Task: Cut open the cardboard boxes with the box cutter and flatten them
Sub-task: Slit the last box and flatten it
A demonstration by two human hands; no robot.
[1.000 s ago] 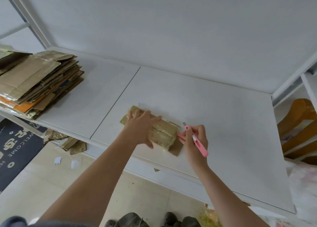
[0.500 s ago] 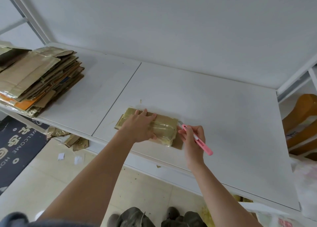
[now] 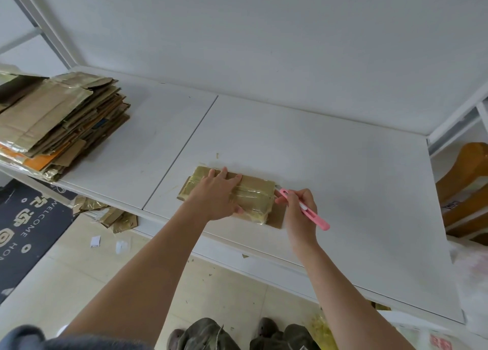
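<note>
A small taped cardboard box lies on the white table near its front edge. My left hand presses flat on the box's top, fingers spread toward the far side. My right hand grips a pink box cutter like a pen. The cutter's tip touches the box's right end near the upper corner. A loose brown flap sticks out under the box at its right end.
A tall stack of flattened cardboard sits on the table's left end. Cardboard scraps lie on the floor under the table edge, beside a dark doormat. A wooden chair stands at the right.
The box has turned to lie more square to the table edge under my left hand. My right hand has brought the cutter tip up to the box's right end.
</note>
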